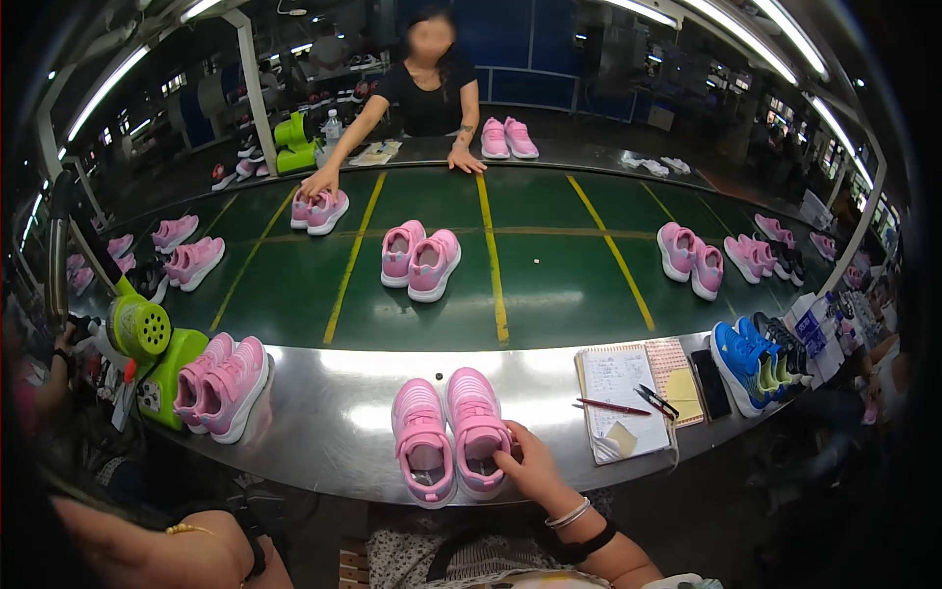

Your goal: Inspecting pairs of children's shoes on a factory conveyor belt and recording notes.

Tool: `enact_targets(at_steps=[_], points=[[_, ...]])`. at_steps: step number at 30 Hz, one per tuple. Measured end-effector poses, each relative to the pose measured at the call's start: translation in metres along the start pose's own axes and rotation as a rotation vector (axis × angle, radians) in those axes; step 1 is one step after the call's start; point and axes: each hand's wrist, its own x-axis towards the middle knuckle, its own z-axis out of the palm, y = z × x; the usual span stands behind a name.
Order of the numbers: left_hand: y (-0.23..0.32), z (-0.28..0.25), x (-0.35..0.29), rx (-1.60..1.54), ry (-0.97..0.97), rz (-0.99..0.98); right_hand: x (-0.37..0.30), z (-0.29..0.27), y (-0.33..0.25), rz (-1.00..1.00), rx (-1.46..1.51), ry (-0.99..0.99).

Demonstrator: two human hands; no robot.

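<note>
Right hand [533,465] in a grip on a pink shoe [474,417], insole [482,465] inside; left hand [123,538] unclear.

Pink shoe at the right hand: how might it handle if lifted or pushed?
The pink shoe has a soft-looking upper that would probably give under the right hand. Its white sole likely stays stiffer and, standing flat on the metal counter, makes tipping unlikely.

Lower centre: shoes [473,393], pink, pale-striped, white-soled. Counter [334,417]: silver-grey. Middle of frame: belt [549,294], dark green, marked with yellow lines [494,265]. Lower right: sneakers [734,365], blue with yellow-green inside. Lower left: machine [179,365], lime green.
</note>
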Motion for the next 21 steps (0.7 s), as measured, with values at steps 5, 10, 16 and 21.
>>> enact_targets(at_steps=[5,10,16,21], points=[[-0.014,-0.044,-0.123,0.597,0.261,-1.262,0.0,-0.002,-0.003,0.053,0.053,-0.029],[-0.008,-0.019,-0.227,0.473,0.153,-1.887,-0.001,-0.005,-0.011,0.031,0.053,-0.035],[-0.011,0.0,-0.25,0.522,0.341,-1.806,-0.002,0.002,-0.007,0.135,0.409,0.013],[-0.004,-0.004,-0.243,-0.056,1.043,-1.742,-0.009,0.003,-0.002,0.334,1.12,-0.045]])
